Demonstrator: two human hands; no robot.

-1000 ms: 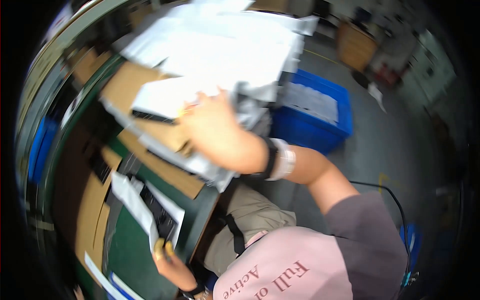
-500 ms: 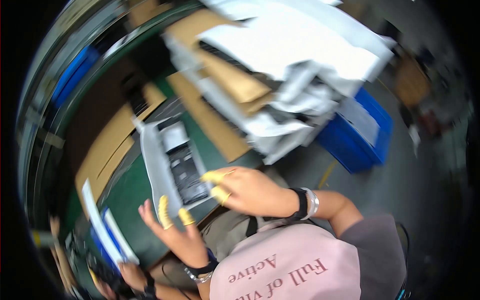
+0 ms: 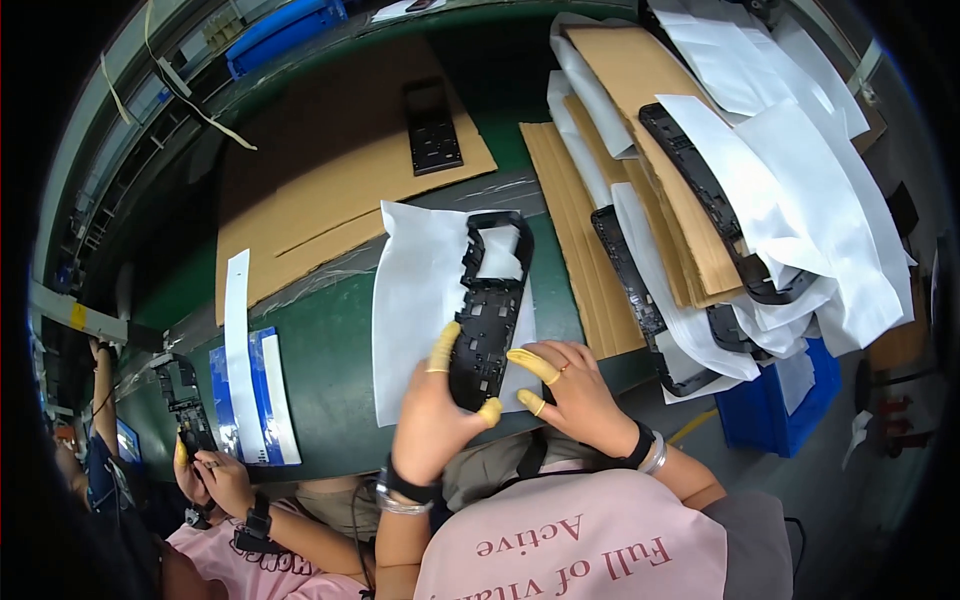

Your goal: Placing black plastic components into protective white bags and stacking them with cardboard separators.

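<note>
A long black plastic frame (image 3: 488, 320), with a large opening at its far end, lies over a white foam sheet (image 3: 420, 270) on the green table. My left hand (image 3: 432, 425) grips its near left part, one finger along the left edge and the thumb at the near end. Yellow finger covers are on that finger and thumb. To the right, my right hand (image 3: 585, 408) is open, its fingers apart. Its covered fingertips are close to the frame's right edge; whether they touch it I cannot tell.
Another black frame (image 3: 433, 130) lies on brown cardboard (image 3: 330, 215) further back. At right, cardboard, white sheets and black frames form a stack (image 3: 690, 200) above a blue bin (image 3: 775, 405). A blue-and-white pack (image 3: 282, 400) is at left, beside a co-worker's hands (image 3: 215, 480) holding a black part.
My left hand has moved from beside the frame onto its near left part. My right hand stays near the right edge. The view has swung, and the co-worker's hands now hold a black part.
</note>
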